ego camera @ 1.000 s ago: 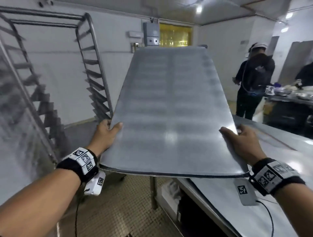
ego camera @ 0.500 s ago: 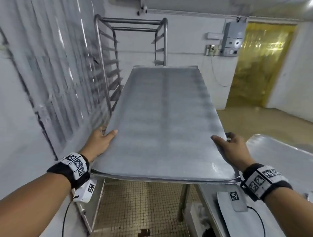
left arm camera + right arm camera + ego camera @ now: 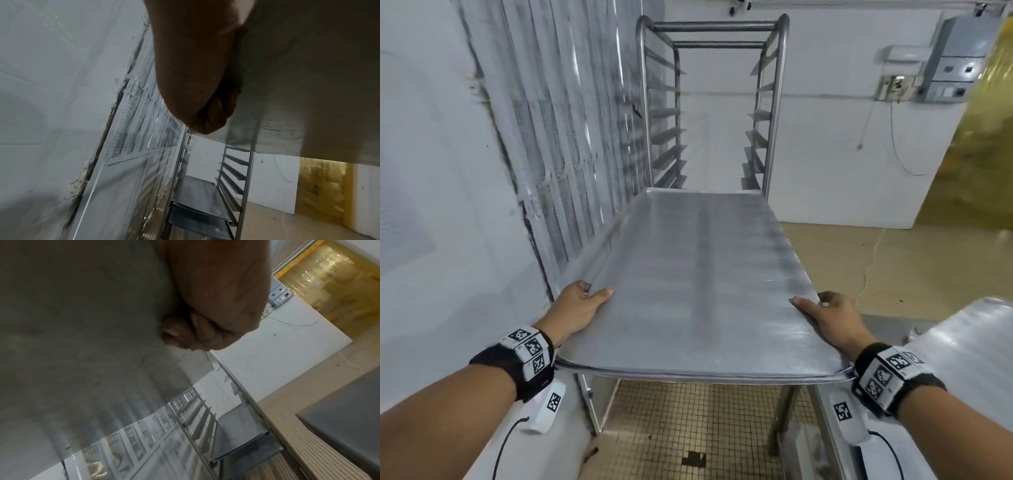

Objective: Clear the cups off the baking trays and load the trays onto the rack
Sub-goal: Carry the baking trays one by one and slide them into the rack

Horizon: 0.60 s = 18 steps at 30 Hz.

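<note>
I carry a bare grey metal baking tray (image 3: 698, 284) level in front of me, its far end pointing at the tall steel rack (image 3: 712, 102). My left hand (image 3: 582, 305) grips the tray's left edge, thumb on top, fingers curled underneath (image 3: 207, 120). My right hand (image 3: 825, 315) grips the right edge the same way, fingers curled under the tray's underside (image 3: 185, 334). The underside of the tray (image 3: 308, 81) fills the left wrist view. Two or three trays (image 3: 197, 194) sit low in the rack. No cups are in view.
A wall with a barred window (image 3: 571, 137) runs close along the left. A steel table (image 3: 962, 359) lies at the lower right. Beyond are tiled floor (image 3: 688, 428), a yellow strip curtain doorway (image 3: 983, 137) and an electrical box (image 3: 959, 58) on the far wall.
The view has swung left from the table and the person at the back toward the rack. The tray has come down level and now lines up with the rack's opening. Both hands keep their hold.
</note>
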Each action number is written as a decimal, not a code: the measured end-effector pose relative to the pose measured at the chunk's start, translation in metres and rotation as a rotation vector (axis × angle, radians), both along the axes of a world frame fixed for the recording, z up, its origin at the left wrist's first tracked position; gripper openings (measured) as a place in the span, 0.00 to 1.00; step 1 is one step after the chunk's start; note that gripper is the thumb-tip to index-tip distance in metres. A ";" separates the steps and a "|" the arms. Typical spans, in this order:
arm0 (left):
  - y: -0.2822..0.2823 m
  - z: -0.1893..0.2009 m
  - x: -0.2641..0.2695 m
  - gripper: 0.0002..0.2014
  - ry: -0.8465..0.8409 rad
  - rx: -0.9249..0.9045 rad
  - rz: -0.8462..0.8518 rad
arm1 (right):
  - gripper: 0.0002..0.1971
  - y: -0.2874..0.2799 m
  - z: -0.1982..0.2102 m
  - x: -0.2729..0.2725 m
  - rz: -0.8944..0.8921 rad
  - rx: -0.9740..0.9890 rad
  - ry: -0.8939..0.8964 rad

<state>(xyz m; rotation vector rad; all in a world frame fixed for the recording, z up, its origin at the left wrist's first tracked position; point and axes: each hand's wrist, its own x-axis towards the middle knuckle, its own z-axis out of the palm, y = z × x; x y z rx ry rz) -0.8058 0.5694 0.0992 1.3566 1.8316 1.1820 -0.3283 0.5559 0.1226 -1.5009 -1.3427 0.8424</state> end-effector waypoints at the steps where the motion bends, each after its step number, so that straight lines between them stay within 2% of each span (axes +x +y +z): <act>1: 0.004 -0.004 -0.005 0.23 0.013 -0.018 0.001 | 0.15 0.003 -0.003 -0.005 0.000 -0.016 0.014; 3: 0.014 -0.011 -0.013 0.23 0.030 -0.047 0.001 | 0.12 0.008 -0.006 -0.017 0.002 -0.042 0.040; 11: 0.057 -0.026 -0.036 0.18 0.044 -0.119 -0.039 | 0.20 0.038 -0.029 -0.051 -0.009 -0.086 0.039; 18: 0.096 -0.036 -0.037 0.16 0.052 -0.150 -0.073 | 0.19 0.072 -0.043 -0.055 -0.022 -0.110 0.019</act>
